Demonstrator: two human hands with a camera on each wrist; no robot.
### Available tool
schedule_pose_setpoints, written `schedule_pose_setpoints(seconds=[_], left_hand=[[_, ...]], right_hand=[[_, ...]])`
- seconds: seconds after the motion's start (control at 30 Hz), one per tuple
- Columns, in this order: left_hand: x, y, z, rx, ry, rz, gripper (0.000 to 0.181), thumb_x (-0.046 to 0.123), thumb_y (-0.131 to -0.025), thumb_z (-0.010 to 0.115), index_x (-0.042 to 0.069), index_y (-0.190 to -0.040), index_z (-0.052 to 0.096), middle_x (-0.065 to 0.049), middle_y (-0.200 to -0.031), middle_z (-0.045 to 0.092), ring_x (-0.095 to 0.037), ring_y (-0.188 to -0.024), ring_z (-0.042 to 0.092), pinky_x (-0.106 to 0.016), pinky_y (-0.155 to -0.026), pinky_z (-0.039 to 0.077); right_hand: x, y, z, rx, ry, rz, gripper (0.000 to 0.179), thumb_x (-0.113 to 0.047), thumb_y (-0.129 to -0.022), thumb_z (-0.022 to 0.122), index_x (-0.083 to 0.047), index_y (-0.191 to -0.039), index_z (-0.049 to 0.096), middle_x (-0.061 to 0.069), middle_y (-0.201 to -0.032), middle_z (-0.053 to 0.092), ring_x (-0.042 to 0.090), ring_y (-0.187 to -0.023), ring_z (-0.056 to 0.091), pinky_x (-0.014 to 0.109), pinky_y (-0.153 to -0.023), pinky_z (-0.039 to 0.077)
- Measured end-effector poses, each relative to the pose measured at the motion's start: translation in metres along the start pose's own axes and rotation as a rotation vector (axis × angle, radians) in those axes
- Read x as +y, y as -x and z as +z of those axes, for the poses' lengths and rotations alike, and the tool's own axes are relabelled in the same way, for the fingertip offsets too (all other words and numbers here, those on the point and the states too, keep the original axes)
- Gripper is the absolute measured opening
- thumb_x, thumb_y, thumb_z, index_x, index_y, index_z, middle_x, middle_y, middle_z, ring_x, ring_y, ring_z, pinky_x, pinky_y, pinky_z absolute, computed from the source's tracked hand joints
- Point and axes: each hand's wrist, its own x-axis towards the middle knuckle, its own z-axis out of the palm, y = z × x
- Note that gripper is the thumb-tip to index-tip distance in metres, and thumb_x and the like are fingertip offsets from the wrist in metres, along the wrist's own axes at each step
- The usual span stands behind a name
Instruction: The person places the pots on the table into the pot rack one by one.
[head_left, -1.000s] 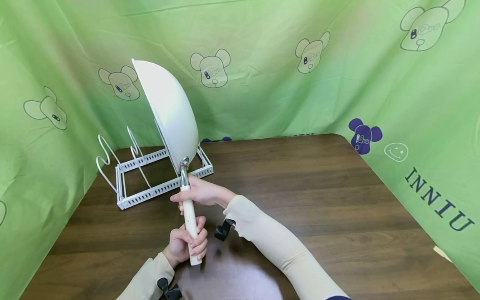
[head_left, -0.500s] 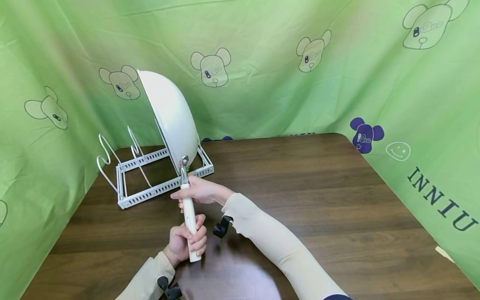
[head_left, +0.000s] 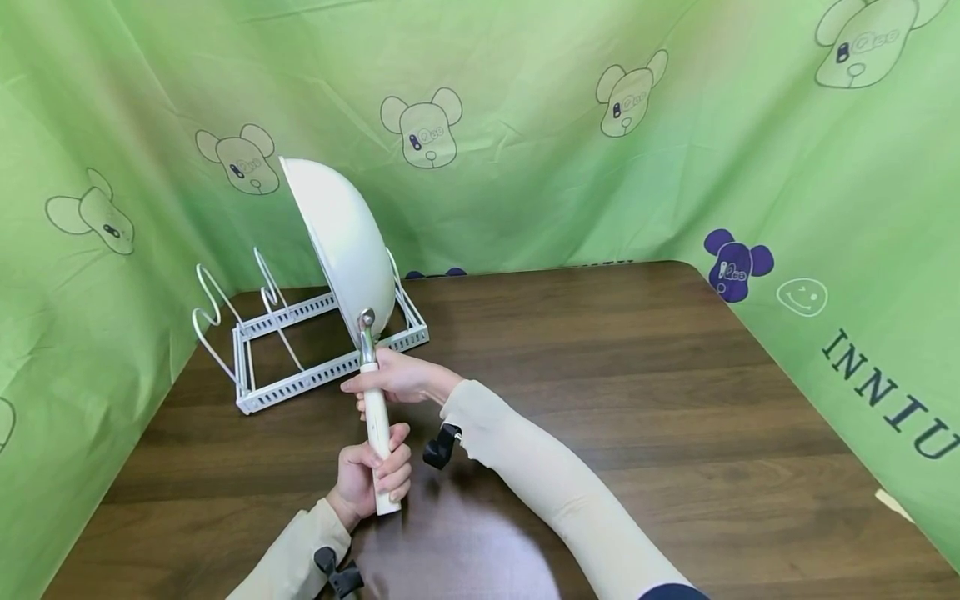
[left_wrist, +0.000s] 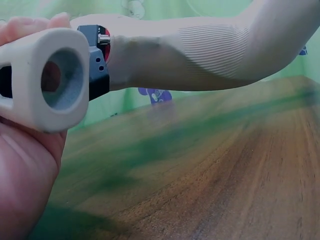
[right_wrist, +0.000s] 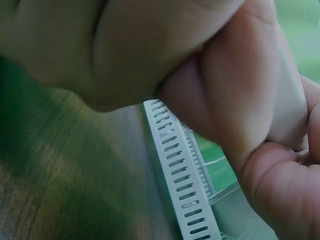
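A white wok (head_left: 348, 237) stands on its edge in the right part of a white wire rack (head_left: 300, 382), its rounded back facing right. Its cream handle (head_left: 378, 425), joined by a metal neck, points toward me. My left hand (head_left: 367, 473) grips the handle close to its free end; the hollow handle end (left_wrist: 60, 80) shows large in the left wrist view. Farther up, my right hand (head_left: 401, 377) holds the handle just below the metal neck. In the right wrist view, curled fingers (right_wrist: 240, 75) cover part of the handle, with the slotted rack rail behind them.
Two wire dividers (head_left: 277, 304) rise from the rack's left part. A brown wooden table (head_left: 600, 375) lies under everything. Green printed curtains (head_left: 525, 125) close off the back and sides.
The wok's top has come down and slightly to the right as it settles lower in the rack. Both hands keep their grip; the handle end has shifted slightly up in view.
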Motion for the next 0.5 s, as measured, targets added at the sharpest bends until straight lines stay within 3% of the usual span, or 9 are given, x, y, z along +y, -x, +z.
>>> schedule_pose_setpoints(seconds=[0.5], left_hand=[[0.0014,-0.0001,-0.0011,0.017,0.016,-0.017,0.022,0.009,-0.079,0.048,0.011,-0.101,0.046,0.001,-0.063,0.025,-0.011,-0.048,0.026,-0.024,-0.052,0.026]], right_hand=[[0.0048,-0.0017,-0.0041,0.017,-0.07,0.01,0.021,0.007,-0.098,0.049,-0.004,-0.08,0.045,0.006,-0.064,0.054,0.016,-0.058,0.056,0.032,-0.063,0.057]])
